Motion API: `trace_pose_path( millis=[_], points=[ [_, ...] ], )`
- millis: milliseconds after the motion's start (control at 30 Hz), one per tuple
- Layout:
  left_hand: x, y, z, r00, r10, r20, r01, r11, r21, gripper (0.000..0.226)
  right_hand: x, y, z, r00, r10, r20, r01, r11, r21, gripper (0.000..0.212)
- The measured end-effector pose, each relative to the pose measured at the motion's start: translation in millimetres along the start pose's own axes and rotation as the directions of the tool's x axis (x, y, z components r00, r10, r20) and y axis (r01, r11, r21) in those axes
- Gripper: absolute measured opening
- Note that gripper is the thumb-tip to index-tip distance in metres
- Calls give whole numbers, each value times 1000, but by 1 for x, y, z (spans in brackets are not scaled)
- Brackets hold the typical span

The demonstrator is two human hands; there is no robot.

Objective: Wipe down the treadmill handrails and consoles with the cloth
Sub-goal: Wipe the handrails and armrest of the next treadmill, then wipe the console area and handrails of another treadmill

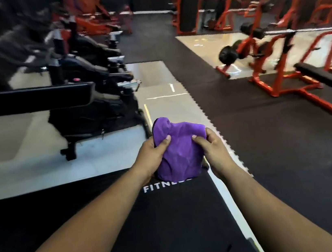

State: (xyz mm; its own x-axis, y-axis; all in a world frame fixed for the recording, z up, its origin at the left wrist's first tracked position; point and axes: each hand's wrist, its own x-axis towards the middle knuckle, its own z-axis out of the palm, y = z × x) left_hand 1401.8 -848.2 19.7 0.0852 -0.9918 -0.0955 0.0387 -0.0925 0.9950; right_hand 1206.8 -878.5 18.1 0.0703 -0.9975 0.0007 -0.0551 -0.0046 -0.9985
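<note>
Black rubber floor mats (pixel 231 99) beside pale glossy flooring (pixel 154 80). Orange-red weight racks (pixel 263 63) right, black exercise bikes (pixel 91 89) lined left. Dim lighting.

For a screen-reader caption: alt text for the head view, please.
Two bare hands, left hand and right hand, grip a bunched purple cloth above a black treadmill deck. Black exercise bikes line the left; red weight racks stand at right.

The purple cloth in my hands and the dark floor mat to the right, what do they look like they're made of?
The purple cloth, gripped by the left hand and right hand, looks like soft matte fabric, maybe microfibre: it bunches into rounded folds. The dark floor mat looks like matte rubber or foam tiling, judging by its toothed interlocking edge.
</note>
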Motion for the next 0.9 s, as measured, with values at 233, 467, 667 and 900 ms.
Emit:
trace_pose_path(
  millis=[233,467,667,900],
  points=[
    [-15,17,-54,980,24,-198,-48,992,-114,28,24,-14,61,987,-69,146,77,996,-47,23],
    [-28,18,-102,968,-18,-250,-59,953,-297,53,17,-25,114,977,-99,191,113,992,-63,16],
    [-27,21,-126,928,-10,-374,-121,938,-326,26,31,-39,147,967,-116,228,140,986,-92,13],
    [4,13,-157,898,-58,-436,-123,918,-378,38,82,-30,185,926,9,377,-5,1000,-12,33]
  ],
)
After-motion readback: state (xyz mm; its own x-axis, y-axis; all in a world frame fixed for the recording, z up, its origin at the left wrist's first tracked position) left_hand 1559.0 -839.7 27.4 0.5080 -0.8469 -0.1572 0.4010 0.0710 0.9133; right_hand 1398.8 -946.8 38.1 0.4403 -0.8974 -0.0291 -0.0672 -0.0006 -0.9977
